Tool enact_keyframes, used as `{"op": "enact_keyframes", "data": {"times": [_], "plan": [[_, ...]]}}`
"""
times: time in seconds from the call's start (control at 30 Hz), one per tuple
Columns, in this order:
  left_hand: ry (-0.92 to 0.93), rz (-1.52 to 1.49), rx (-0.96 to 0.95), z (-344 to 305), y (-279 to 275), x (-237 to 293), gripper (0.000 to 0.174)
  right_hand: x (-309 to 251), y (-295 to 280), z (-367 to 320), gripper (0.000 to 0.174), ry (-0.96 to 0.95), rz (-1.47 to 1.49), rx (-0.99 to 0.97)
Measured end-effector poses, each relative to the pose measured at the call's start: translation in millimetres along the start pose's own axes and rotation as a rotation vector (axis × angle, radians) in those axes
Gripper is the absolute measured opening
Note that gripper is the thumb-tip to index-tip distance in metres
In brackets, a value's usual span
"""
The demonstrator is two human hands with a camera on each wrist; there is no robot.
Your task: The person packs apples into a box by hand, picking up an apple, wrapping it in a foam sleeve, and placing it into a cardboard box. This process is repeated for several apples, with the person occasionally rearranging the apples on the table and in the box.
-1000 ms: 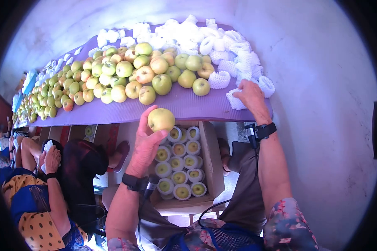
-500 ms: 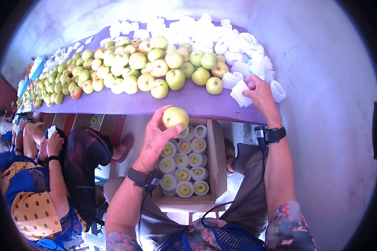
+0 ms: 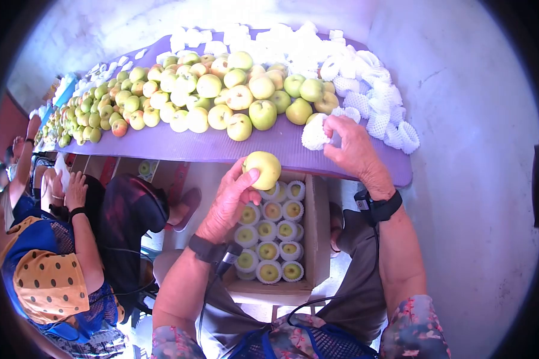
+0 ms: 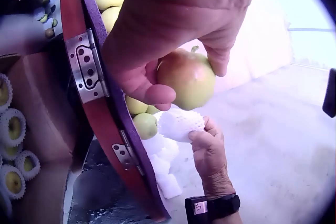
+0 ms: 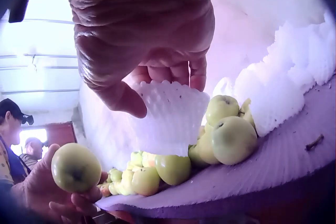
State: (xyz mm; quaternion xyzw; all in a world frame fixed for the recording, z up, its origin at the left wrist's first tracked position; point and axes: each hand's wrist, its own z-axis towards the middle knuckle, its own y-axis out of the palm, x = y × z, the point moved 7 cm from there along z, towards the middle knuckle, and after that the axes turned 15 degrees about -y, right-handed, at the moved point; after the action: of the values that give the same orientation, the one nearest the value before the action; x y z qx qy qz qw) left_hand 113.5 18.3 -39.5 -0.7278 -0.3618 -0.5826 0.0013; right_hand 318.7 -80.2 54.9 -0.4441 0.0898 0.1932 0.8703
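My left hand [image 3: 228, 200] grips a yellow-green apple [image 3: 263, 170] between thumb and fingers, in front of the table edge and above the box. In the left wrist view this apple [image 4: 186, 78] has a reddish blush and a short stem. Over the right part of the table, my right hand [image 3: 356, 149] pinches a white foam net sleeve [image 3: 315, 134] by its rim. The right wrist view shows the sleeve [image 5: 170, 121] hanging from the thumb and fingers, its scalloped edge upward. Apple and sleeve are apart, the sleeve to the apple's right.
Loose apples [image 3: 209, 86] are heaped along the purple-covered table [image 3: 162, 143]. More foam sleeves [image 3: 380, 99] lie at its right end and back. Below, a cardboard box [image 3: 318, 239] holds several sleeved apples. Another person [image 3: 60, 275] sits at the left; a pale wall [image 3: 472, 179] stands right.
My right hand has lifted a foam sleeve off the pile and brought it left, nearer the apple. The left hand still holds the apple, now turned slightly. The head view has shifted a little.
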Motion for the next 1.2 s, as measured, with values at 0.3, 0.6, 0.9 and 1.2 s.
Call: {"op": "enact_keyframes", "data": {"times": [0.3,0.6,0.9,1.2], "plan": [[-0.001,-0.022,-0.047,1.7,4.4,0.9,0.058,-42.0,30.0,9.3,0.023,-0.287,-0.16,0.023],[0.05,-0.006,0.059,-4.2,-2.3,6.7,0.06,-38.1,59.7,8.7,0.047,-0.308,-0.313,-0.14],[0.118,0.044,-0.044,-11.8,8.5,18.2,0.064,-60.0,75.9,15.0,0.047,-0.378,-0.144,-0.211],[0.069,-0.074,-0.047,-10.8,-1.0,17.3,0.059,-39.7,61.9,22.1,0.03,-0.168,0.463,-0.011]]}}
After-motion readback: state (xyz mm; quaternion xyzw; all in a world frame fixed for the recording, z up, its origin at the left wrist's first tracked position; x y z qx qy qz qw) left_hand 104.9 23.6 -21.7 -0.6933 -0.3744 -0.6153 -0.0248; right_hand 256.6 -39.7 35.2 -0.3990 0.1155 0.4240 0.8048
